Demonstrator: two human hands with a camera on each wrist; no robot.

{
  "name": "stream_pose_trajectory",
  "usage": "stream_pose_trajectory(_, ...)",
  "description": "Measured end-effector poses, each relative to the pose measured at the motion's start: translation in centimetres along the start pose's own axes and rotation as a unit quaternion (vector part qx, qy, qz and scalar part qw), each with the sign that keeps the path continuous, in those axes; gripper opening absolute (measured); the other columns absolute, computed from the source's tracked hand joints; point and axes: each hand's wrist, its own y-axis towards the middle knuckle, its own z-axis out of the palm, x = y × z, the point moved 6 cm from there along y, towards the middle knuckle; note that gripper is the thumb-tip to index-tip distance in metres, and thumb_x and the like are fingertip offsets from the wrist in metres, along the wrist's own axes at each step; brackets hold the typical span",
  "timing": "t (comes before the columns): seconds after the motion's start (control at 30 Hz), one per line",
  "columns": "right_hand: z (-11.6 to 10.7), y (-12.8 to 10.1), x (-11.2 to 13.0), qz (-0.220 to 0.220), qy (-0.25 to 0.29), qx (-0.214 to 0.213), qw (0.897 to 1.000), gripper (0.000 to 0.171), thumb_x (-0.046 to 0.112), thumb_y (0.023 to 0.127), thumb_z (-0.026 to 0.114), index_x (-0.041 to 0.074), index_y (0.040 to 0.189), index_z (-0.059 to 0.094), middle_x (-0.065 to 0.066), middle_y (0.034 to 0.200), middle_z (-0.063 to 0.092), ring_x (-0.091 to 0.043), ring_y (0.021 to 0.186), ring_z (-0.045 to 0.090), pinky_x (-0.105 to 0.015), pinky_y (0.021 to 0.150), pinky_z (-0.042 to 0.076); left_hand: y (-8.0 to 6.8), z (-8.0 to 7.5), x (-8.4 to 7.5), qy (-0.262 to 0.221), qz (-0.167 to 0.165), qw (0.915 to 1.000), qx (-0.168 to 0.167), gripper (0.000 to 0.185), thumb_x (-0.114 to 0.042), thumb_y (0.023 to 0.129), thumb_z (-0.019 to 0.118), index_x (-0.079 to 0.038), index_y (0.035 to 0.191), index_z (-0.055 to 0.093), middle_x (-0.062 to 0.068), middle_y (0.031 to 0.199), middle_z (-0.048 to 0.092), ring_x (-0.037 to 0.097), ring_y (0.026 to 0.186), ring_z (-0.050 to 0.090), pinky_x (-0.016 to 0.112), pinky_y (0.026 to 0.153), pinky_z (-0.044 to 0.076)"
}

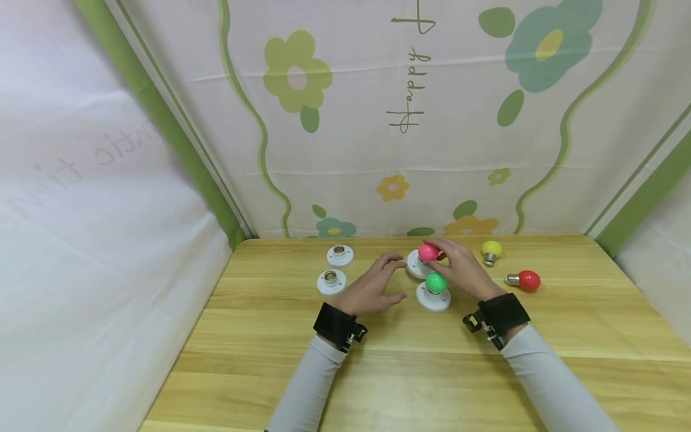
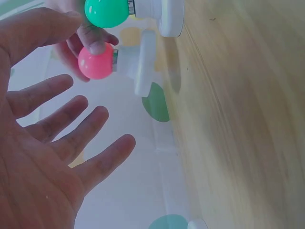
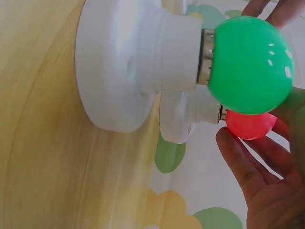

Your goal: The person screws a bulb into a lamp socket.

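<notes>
In the head view, my right hand (image 1: 463,269) pinches a pink round bulb (image 1: 428,251) between thumb and fingers. The bulb's metal cap is in the mouth of a white lamp holder (image 1: 415,264); a sliver of cap shows in the right wrist view. Nearer to me, a green bulb (image 3: 251,65) sits in another white lamp holder (image 1: 433,299), which stands on the table. My left hand (image 1: 371,287) hovers to the left of both holders, fingers spread, holding nothing. In the left wrist view, its palm and fingers (image 2: 102,160) are apart from the bulbs.
Two bulbless white lamp holders, a far one (image 1: 340,255) and a nearer one (image 1: 331,281), stand left on the wooden table (image 1: 410,372). To the right lie a yellow bulb (image 1: 491,251) and a red bulb (image 1: 529,281). A flowered curtain (image 1: 345,150) hangs behind the table.
</notes>
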Motion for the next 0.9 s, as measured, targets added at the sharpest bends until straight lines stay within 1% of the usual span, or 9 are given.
stream_pose_trajectory(0.13,0.1,0.1,-0.3,0.004,-0.004,0.001,1.000,0.055,0.011,0.096,0.079,0.004,0.147,0.060,-0.021,0.139,0.067,-0.034,0.109,0.072,-0.052,0.091,0.061,0.0,-0.1,0.0,-0.005,-0.003,1.0000,0.003,0.063,-0.031,0.104,0.071,-0.007,0.156,0.046,0.010,0.166,0.035,0.025,0.155,0.041,0.035,0.120,0.046)
stream_pose_trajectory(0.37,0.3,0.0,-1.0,0.018,-0.003,0.007,1.000,0.054,0.008,0.096,0.078,-0.002,0.146,0.059,-0.025,0.140,0.064,-0.039,0.112,0.070,-0.053,0.090,0.061,-0.1,-0.2,-0.1,-0.016,-0.007,0.9998,0.006,0.062,-0.030,0.104,0.070,-0.008,0.157,0.045,0.008,0.165,0.036,0.023,0.153,0.043,0.034,0.119,0.047)
stream_pose_trajectory(0.5,0.4,-0.1,-1.4,0.024,-0.007,0.011,1.000,0.054,0.008,0.096,0.078,-0.003,0.145,0.059,-0.026,0.138,0.065,-0.039,0.111,0.071,-0.051,0.089,0.062,-0.2,-0.2,0.0,-0.019,-0.010,0.9998,0.004,0.062,-0.030,0.104,0.070,-0.008,0.157,0.046,0.008,0.164,0.038,0.023,0.153,0.044,0.034,0.118,0.048)
stream_pose_trajectory(0.7,0.6,-0.1,-1.9,0.032,-0.011,0.019,0.999,0.053,0.009,0.098,0.077,-0.003,0.146,0.059,-0.027,0.140,0.064,-0.040,0.113,0.070,-0.053,0.089,0.062,-0.2,-0.2,0.1,-0.018,-0.010,0.9998,0.005,0.061,-0.031,0.104,0.070,-0.008,0.156,0.046,0.007,0.163,0.038,0.022,0.152,0.044,0.033,0.118,0.047)
stream_pose_trajectory(0.9,0.8,0.0,-2.2,0.048,-0.025,0.031,0.998,0.054,0.015,0.099,0.076,0.000,0.148,0.058,-0.026,0.144,0.063,-0.037,0.109,0.070,-0.053,0.090,0.060,-0.2,-0.2,0.2,-0.016,-0.007,0.9999,0.002,0.059,-0.031,0.105,0.069,-0.008,0.155,0.047,0.007,0.163,0.039,0.021,0.151,0.046,0.032,0.117,0.048)
